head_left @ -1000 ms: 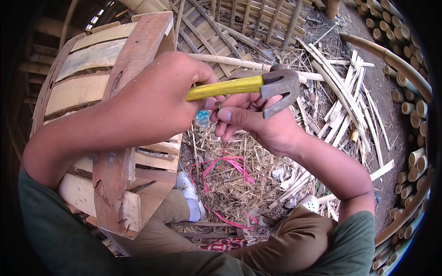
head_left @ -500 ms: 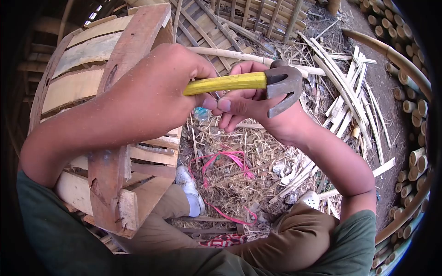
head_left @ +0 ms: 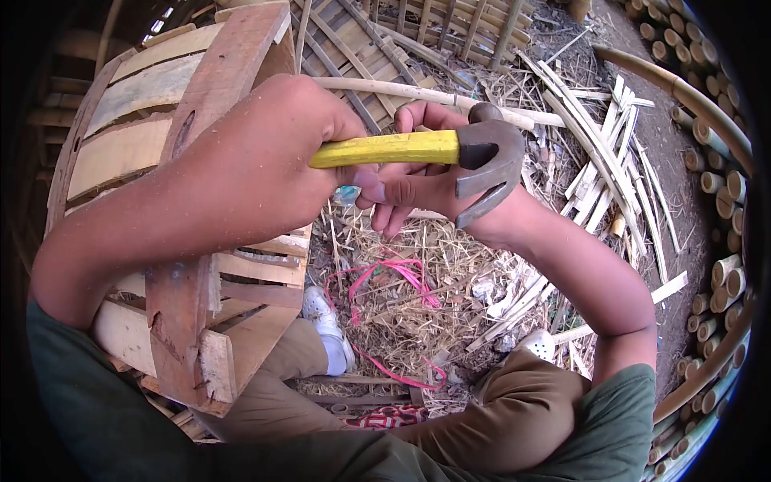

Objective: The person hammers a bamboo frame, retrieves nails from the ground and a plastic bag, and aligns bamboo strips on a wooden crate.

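My left hand is closed around the yellow handle of a claw hammer. The hammer lies nearly level, its dark metal head to the right, above my right wrist. Behind the handle, my right hand is turned palm up with its thumb and fingers bent together. The two thumbs meet just below the handle. Whatever is pinched there is too small and covered to make out. A slatted wooden crate stands tilted under my left forearm, against my leg.
Straw and wood scraps cover the ground, with pink plastic ribbon among them. Thin wooden strips lie in a pile to the right. Stacked bamboo poles line the right edge. A slatted bamboo panel is at the back.
Both hands and the hammer have shifted slightly left, and the hammer head has tipped a little lower. A thin dark metal piece between the fingertips showed earlier and is now hidden.
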